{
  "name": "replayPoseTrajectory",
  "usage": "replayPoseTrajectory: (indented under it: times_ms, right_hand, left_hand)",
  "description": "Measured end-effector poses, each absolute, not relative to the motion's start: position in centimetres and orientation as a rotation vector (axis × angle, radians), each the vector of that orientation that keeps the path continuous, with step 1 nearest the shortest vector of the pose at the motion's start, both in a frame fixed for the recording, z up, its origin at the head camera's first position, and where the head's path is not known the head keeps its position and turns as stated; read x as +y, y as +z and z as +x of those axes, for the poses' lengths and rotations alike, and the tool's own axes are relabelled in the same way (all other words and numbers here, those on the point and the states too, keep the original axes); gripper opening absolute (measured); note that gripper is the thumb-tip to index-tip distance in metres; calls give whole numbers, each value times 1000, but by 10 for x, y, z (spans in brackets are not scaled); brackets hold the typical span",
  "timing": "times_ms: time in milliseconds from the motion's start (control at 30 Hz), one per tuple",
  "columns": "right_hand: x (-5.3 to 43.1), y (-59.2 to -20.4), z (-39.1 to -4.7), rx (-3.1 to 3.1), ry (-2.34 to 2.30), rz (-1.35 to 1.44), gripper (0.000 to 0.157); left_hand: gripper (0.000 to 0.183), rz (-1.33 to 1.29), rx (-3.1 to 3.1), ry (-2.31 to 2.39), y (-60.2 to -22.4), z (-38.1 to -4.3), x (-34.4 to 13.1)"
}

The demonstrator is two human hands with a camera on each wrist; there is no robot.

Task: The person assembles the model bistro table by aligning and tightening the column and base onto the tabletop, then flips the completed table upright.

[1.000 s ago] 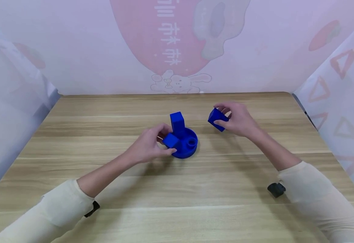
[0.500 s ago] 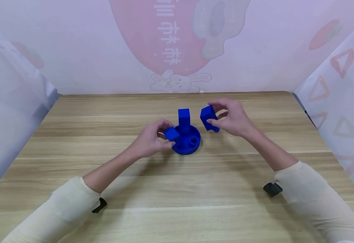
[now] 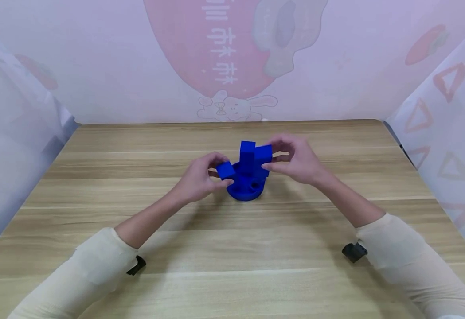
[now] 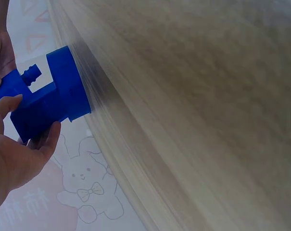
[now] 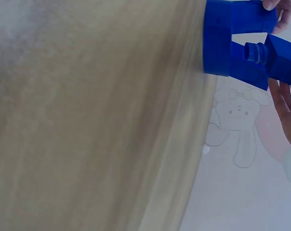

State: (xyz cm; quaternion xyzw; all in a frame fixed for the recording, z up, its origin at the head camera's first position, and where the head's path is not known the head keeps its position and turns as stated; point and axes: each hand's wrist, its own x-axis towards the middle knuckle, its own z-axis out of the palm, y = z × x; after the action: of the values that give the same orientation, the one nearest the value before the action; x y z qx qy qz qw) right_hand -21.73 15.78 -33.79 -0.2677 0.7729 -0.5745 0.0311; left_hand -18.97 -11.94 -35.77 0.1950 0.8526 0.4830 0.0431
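Observation:
A shallow round blue base (image 3: pixel 244 193) sits on the table, with a ring-shaped socket (image 3: pixel 255 185) showing inside it. One square blue block (image 3: pixel 247 155) stands upright at its back. My left hand (image 3: pixel 196 179) pinches a second blue block (image 3: pixel 226 170) between thumb and fingers; in the left wrist view this block (image 4: pixel 37 113) reaches down into the base. With thumb and fingers, my right hand (image 3: pixel 298 161) holds a third blue block (image 3: pixel 263 154) over the base's right side. In the right wrist view a threaded neck (image 5: pixel 255 53) on that block points toward the base, apart from it.
The wood-grain table (image 3: pixel 232 266) runs back to a pale printed backdrop (image 3: pixel 136 79). Similar printed sheets rise at both sides. A small black device (image 3: pixel 354 252) hangs under the right sleeve, and another black device (image 3: pixel 137 266) under the left.
My right hand has carried its block leftward to the base. The base, with the standing block and the left hand's block, has shifted slightly right and away while turning a little.

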Motion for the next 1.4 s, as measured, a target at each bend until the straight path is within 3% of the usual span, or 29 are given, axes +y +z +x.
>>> replayPoseTrajectory:
  times_ms: [767, 1067, 1400]
  right_hand:
    - [172, -371, -225, 2252, -1677, -1010, 41]
    - [176, -369, -236, 2077, -1487, -1205, 57]
    - [172, -366, -240, 2189, -1402, -1137, 46]
  left_hand:
    - [39, 605, 2693, 1407, -357, -191, -111]
    - [40, 630, 2683, 1427, -359, -192, -112]
    - [39, 620, 2681, 1432, -359, -192, -113]
